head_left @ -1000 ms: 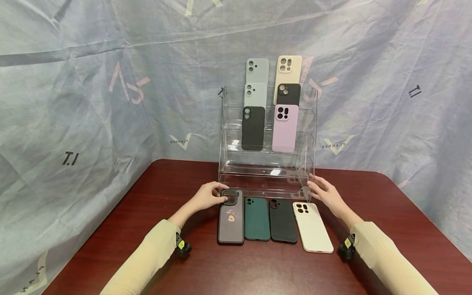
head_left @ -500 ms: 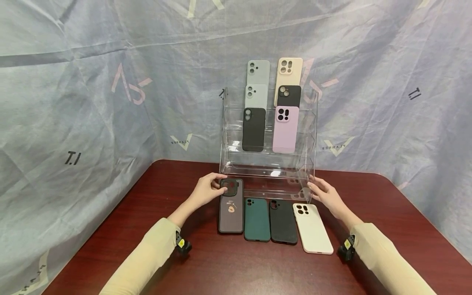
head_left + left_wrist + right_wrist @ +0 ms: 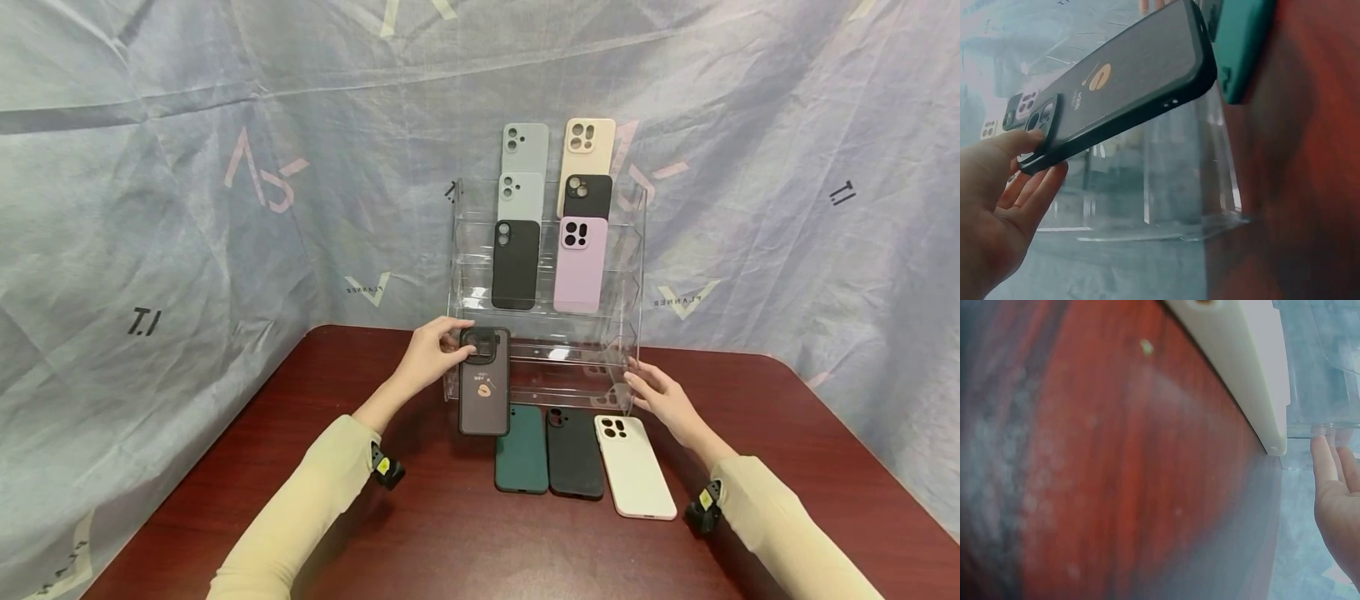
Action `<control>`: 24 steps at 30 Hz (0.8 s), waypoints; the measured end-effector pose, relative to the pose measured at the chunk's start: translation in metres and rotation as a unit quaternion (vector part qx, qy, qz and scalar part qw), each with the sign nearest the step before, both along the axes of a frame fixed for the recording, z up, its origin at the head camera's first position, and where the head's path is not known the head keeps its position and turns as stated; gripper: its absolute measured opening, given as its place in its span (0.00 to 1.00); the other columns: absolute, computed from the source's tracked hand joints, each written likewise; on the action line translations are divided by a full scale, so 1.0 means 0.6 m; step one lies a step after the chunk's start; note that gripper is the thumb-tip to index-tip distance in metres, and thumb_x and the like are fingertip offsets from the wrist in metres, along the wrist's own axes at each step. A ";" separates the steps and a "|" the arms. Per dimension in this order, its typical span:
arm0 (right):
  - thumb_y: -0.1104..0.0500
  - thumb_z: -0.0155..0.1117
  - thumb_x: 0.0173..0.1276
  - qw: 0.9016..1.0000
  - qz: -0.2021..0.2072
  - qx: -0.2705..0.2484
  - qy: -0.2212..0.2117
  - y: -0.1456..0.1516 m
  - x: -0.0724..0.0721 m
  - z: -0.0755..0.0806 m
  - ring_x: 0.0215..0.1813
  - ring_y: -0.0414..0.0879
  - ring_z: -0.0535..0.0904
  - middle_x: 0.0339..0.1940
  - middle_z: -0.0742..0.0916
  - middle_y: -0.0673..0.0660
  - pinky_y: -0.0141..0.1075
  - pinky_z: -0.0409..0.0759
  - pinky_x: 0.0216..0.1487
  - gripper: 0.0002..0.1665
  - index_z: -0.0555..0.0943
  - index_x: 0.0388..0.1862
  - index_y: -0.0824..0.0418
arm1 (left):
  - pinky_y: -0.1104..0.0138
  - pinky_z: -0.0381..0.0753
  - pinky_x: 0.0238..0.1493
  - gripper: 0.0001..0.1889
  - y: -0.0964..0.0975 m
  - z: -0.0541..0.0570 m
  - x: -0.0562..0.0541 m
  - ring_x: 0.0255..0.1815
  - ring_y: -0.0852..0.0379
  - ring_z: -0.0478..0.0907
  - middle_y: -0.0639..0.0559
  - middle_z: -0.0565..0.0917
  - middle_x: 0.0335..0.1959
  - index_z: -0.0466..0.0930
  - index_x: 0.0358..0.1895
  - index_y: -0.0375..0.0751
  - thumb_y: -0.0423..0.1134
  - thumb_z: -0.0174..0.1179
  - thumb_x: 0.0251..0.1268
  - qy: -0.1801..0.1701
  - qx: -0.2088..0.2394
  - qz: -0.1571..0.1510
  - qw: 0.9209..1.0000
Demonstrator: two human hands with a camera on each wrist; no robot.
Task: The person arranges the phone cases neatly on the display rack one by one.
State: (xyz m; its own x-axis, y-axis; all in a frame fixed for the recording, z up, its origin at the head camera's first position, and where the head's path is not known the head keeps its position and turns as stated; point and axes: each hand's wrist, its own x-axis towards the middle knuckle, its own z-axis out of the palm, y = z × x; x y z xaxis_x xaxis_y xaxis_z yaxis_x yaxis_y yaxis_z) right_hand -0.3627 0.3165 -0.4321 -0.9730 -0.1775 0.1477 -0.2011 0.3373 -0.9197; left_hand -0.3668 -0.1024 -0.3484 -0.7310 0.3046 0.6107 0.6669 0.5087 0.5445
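Note:
My left hand (image 3: 429,357) pinches a smoky phone case (image 3: 483,408) with a black frame by its camera end, thumb in front and fingers behind. In the left wrist view this phone case (image 3: 1129,81) is tilted, its lower edge clear of the table. In the head view it overlaps the front left of a clear acrylic tiered stand (image 3: 543,393). At the stand's front right corner rests my right hand (image 3: 667,404). In the right wrist view the fingers (image 3: 1324,459) of that hand lie nearly straight against the clear edge.
On the table before the stand lie a green phone case (image 3: 522,458), a black phone case (image 3: 576,458) and a cream phone case (image 3: 637,471). Several more fill two columns on the upper tiers, a black case (image 3: 515,271) and a lilac case (image 3: 581,275) in front. Grey cloth hangs behind.
My left hand has lifted the smoky phone case off the table and carried it up, forward and slightly right to the stand. The right hand has stayed at the stand's corner.

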 end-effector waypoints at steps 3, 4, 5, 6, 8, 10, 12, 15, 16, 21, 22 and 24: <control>0.46 0.51 0.85 1.000 0.000 -0.003 0.001 -0.001 0.001 0.002 0.54 0.12 0.69 0.84 0.58 0.71 0.31 0.82 0.66 0.42 0.52 0.85 0.65 | 0.57 0.88 0.42 0.21 0.013 0.018 -0.006 0.40 0.44 0.86 0.36 0.86 0.52 0.84 0.59 0.32 0.30 0.72 0.63 0.007 0.000 -0.002 1.000; 0.46 0.51 0.84 1.000 0.001 -0.004 0.000 -0.001 0.001 0.002 0.54 0.12 0.69 0.84 0.58 0.71 0.31 0.82 0.66 0.42 0.52 0.85 0.65 | 0.56 0.89 0.42 0.21 0.017 0.024 -0.008 0.40 0.43 0.86 0.36 0.86 0.53 0.84 0.59 0.32 0.30 0.72 0.63 0.007 0.001 -0.003 1.000; 0.46 0.51 0.84 1.000 0.001 -0.005 0.000 -0.001 0.001 0.002 0.54 0.13 0.69 0.84 0.58 0.71 0.31 0.82 0.66 0.42 0.52 0.85 0.65 | 0.56 0.89 0.43 0.21 0.021 0.030 -0.010 0.41 0.43 0.86 0.36 0.86 0.53 0.84 0.60 0.32 0.30 0.72 0.63 0.007 0.002 -0.004 1.000; 0.45 0.51 0.84 1.000 0.000 -0.005 0.000 -0.002 0.001 0.002 0.54 0.13 0.69 0.84 0.59 0.71 0.31 0.82 0.66 0.42 0.52 0.85 0.65 | 0.56 0.90 0.43 0.21 0.025 0.035 -0.012 0.41 0.43 0.86 0.36 0.86 0.54 0.84 0.60 0.33 0.30 0.71 0.64 0.007 0.003 -0.005 1.000; 0.45 0.51 0.84 1.000 -0.002 -0.005 -0.001 -0.001 0.000 0.002 0.54 0.13 0.70 0.83 0.60 0.71 0.29 0.82 0.65 0.42 0.52 0.85 0.64 | 0.57 0.90 0.44 0.21 0.033 0.045 -0.017 0.43 0.43 0.86 0.36 0.85 0.55 0.83 0.61 0.33 0.30 0.71 0.64 0.009 0.006 -0.009 1.000; 0.46 0.51 0.84 1.000 -0.003 -0.007 -0.002 0.000 -0.001 0.001 0.54 0.13 0.70 0.82 0.61 0.72 0.28 0.82 0.64 0.41 0.52 0.85 0.64 | 0.57 0.91 0.45 0.21 0.043 0.055 -0.023 0.43 0.42 0.86 0.36 0.84 0.57 0.83 0.62 0.32 0.30 0.70 0.65 0.016 0.011 -0.012 1.000; 0.46 0.52 0.84 1.000 -0.003 -0.010 -0.002 0.001 -0.001 0.001 0.54 0.14 0.71 0.82 0.62 0.72 0.26 0.82 0.62 0.41 0.53 0.85 0.64 | 0.56 0.90 0.45 0.22 0.052 0.064 -0.028 0.44 0.42 0.85 0.37 0.84 0.58 0.82 0.62 0.33 0.31 0.70 0.66 0.023 0.020 -0.013 0.999; 0.47 0.52 0.84 1.000 -0.003 -0.012 -0.001 0.001 -0.001 -0.001 0.54 0.14 0.71 0.83 0.61 0.72 0.26 0.82 0.62 0.41 0.53 0.85 0.64 | 0.54 0.90 0.46 0.22 0.067 0.075 -0.035 0.44 0.42 0.85 0.36 0.83 0.59 0.82 0.63 0.33 0.31 0.70 0.66 0.031 0.033 -0.016 0.999; 0.46 0.52 0.84 1.000 -0.004 -0.011 -0.001 0.002 -0.001 -0.002 0.54 0.14 0.71 0.83 0.61 0.71 0.26 0.82 0.62 0.41 0.53 0.85 0.64 | 0.54 0.90 0.46 0.22 0.072 0.077 -0.037 0.45 0.42 0.86 0.36 0.83 0.59 0.82 0.63 0.33 0.32 0.70 0.66 0.033 0.036 -0.018 0.999; 0.47 0.51 0.85 1.000 -0.009 -0.002 0.003 0.004 0.000 -0.005 0.56 0.18 0.73 0.82 0.63 0.71 0.35 0.82 0.66 0.40 0.54 0.84 0.64 | 0.56 0.90 0.47 0.22 0.101 0.087 -0.051 0.45 0.41 0.85 0.35 0.83 0.57 0.81 0.63 0.31 0.31 0.69 0.67 0.043 0.055 -0.031 0.997; 0.47 0.51 0.85 1.000 -0.010 -0.002 0.003 0.004 0.000 -0.005 0.57 0.20 0.74 0.82 0.64 0.71 0.37 0.82 0.67 0.40 0.54 0.84 0.64 | 0.57 0.91 0.47 0.22 0.107 0.089 -0.055 0.45 0.41 0.85 0.34 0.83 0.56 0.81 0.63 0.31 0.30 0.69 0.67 0.046 0.060 -0.032 0.997; 0.47 0.52 0.85 1.000 -0.011 -0.002 0.005 0.004 0.000 -0.005 0.62 0.27 0.76 0.80 0.65 0.72 0.39 0.82 0.68 0.39 0.55 0.84 0.64 | 0.58 0.91 0.47 0.22 0.118 0.094 -0.061 0.45 0.41 0.85 0.34 0.83 0.55 0.82 0.62 0.31 0.29 0.69 0.66 0.053 0.072 -0.036 0.995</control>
